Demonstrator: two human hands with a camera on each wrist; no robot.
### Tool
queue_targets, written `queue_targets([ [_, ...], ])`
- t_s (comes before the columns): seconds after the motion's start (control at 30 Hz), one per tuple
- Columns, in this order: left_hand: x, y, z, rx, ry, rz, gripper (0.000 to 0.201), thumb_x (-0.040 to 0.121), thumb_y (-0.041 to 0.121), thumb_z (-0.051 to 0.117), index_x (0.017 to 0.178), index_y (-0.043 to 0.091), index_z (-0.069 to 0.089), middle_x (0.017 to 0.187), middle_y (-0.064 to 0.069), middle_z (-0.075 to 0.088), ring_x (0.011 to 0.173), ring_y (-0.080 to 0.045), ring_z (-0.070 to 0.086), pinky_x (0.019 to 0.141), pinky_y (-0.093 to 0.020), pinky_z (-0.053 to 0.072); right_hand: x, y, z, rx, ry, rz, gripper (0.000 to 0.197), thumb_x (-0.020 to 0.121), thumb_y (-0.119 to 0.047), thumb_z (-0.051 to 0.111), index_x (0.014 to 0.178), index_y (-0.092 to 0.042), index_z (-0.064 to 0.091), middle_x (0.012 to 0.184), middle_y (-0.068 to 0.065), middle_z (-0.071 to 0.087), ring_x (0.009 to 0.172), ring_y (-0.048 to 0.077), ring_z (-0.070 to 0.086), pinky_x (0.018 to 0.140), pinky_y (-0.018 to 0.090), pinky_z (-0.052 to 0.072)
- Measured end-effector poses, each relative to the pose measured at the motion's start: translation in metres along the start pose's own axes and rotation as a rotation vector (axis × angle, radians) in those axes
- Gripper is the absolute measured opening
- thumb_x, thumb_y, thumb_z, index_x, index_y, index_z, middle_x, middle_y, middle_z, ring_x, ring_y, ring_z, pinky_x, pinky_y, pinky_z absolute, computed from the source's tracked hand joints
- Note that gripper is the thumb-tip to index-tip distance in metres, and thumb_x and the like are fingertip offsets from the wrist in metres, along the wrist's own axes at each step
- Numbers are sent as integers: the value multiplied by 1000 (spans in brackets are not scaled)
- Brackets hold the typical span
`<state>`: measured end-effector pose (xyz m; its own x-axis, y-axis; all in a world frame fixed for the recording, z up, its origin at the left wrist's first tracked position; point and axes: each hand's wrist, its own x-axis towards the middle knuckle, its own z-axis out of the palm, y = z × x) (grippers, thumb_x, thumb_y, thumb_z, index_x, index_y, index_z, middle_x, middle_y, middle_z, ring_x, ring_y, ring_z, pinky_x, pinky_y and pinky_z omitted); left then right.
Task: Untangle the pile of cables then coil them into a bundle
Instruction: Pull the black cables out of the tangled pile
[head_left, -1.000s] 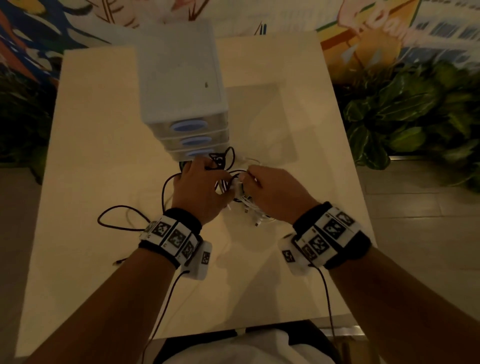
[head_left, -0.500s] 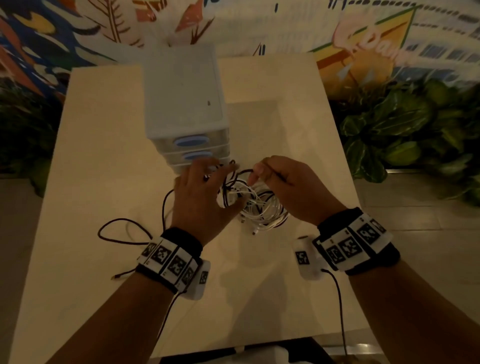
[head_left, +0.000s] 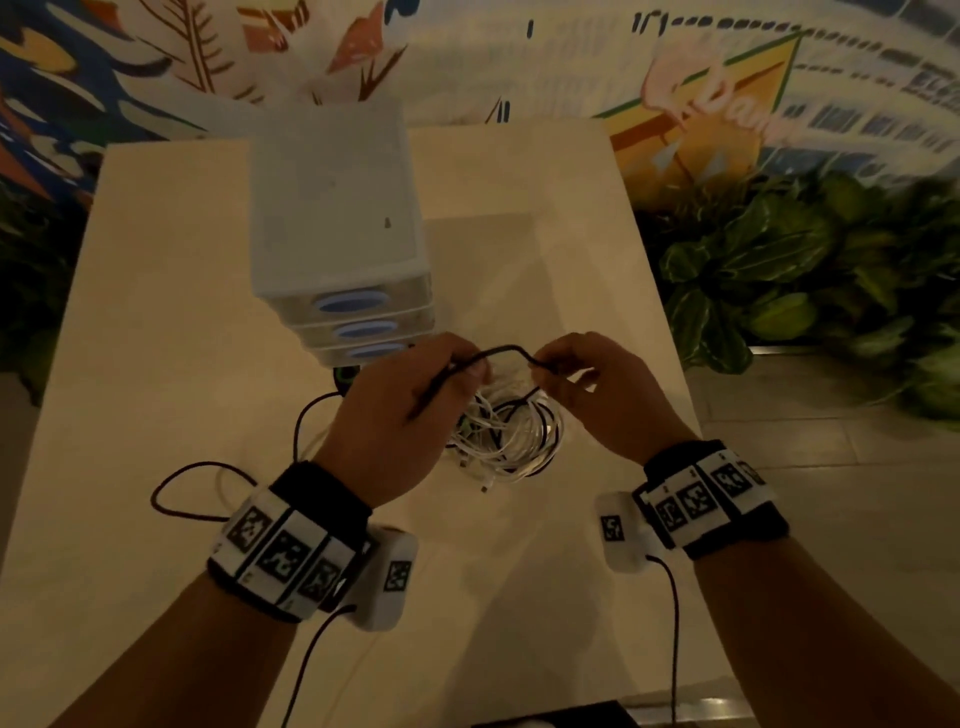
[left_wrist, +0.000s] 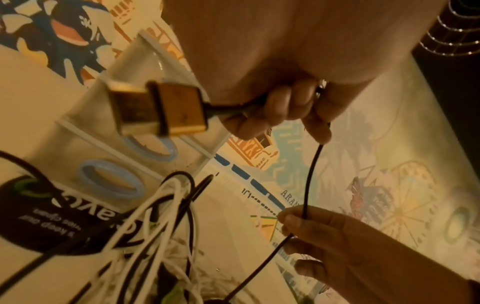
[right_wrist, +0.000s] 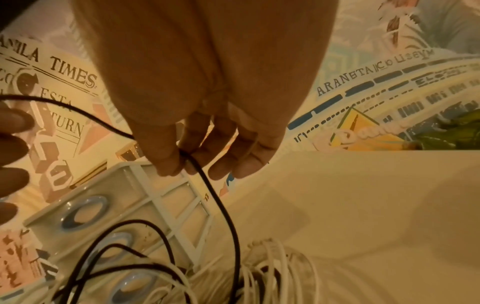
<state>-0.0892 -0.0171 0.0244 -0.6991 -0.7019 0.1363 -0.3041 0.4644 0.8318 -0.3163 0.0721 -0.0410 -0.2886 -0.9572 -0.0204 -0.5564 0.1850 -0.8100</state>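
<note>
A tangle of white and black cables (head_left: 506, 431) lies on the pale table (head_left: 166, 322) in front of a drawer unit. Both hands are raised above it with one black cable (head_left: 506, 351) stretched between them. My left hand (head_left: 415, 395) grips that cable near its gold flat plug (left_wrist: 158, 107), which sticks out past the curled fingers (left_wrist: 272, 111). My right hand (head_left: 587, 384) pinches the same black cable (right_wrist: 221, 205) between thumb and forefinger; from there it drops into the white cables (right_wrist: 272, 271). The white cables (left_wrist: 155, 222) also show in the left wrist view.
A white three-drawer unit (head_left: 332, 218) with blue handles stands just behind the pile. A black round item with green print (left_wrist: 39, 216) lies by its base. Loose black cable loops (head_left: 208, 493) trail left over the table. Plants (head_left: 779, 291) stand right of the table.
Both hands have risen off the pile and moved apart, drawing a length of black cable up and taut between them. The head view has tilted up slightly.
</note>
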Motion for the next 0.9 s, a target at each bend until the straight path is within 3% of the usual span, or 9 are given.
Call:
queue_targets([
  [0.1,-5,-4,0,-23,2,-6,31,97,42,53,81,18,64,56,3,48,52,-7,42,52,-31,37,6,4,8,76,5,63,18,94,-37,69,111,-34,65,104,-8,66,89,7,67,74,20,52],
  [0.23,-17,-12,-5,-17,28,-93,40,104,35,51,69,20,62,51,13,48,49,-3,44,54,-20,33,10,6,20,228,-78,274,38,94,-55,58,124,-33,57,98,-7,70,80,7,73,74,30,57],
  [0.37,-19,-24,-14,27,80,-195,41,103,49,41,77,28,63,65,-9,62,64,-28,61,67,-42,45,8,6,27,151,-104,290,58,83,-56,73,128,-33,46,99,-6,65,78,9,70,69,27,58],
  [0.4,-18,-25,-16,36,99,-209,41,102,51,39,78,28,62,69,-13,65,69,-27,63,68,-41,46,5,6,28,102,-81,269,56,84,-49,77,124,-30,44,96,-5,63,75,10,67,66,25,57],
  [0.47,-13,-26,-19,34,136,-209,41,104,46,41,75,27,62,73,2,69,72,-8,67,65,-24,48,-1,5,26,-47,-38,215,40,86,-38,78,108,-26,47,83,-5,62,68,10,61,62,23,50],
  [0.57,-8,-25,-23,40,150,-183,37,106,34,44,76,24,63,79,14,68,75,3,65,65,-6,42,-12,-6,29,-219,-185,170,15,90,-44,69,93,-32,61,74,-7,64,68,10,60,63,28,44],
  [0.67,-4,-30,-24,44,165,-179,37,106,35,43,76,25,63,79,16,67,74,0,64,64,-6,40,-17,-8,43,-380,-331,148,20,94,-44,61,107,-32,69,84,-9,63,82,13,61,69,25,38],
  [0.83,3,-29,-25,78,198,-137,37,103,45,40,75,31,60,74,15,65,69,-2,61,62,-14,42,-19,2,51,-500,-398,176,23,93,-44,58,111,-32,64,97,-3,69,93,22,65,74,31,52],
  [0.9,2,-30,-25,209,143,-93,37,103,47,39,77,30,59,68,12,65,63,-4,63,60,-28,51,-23,5,52,-474,-389,176,27,91,-46,60,115,-33,59,96,-4,68,90,21,65,72,31,52],
])
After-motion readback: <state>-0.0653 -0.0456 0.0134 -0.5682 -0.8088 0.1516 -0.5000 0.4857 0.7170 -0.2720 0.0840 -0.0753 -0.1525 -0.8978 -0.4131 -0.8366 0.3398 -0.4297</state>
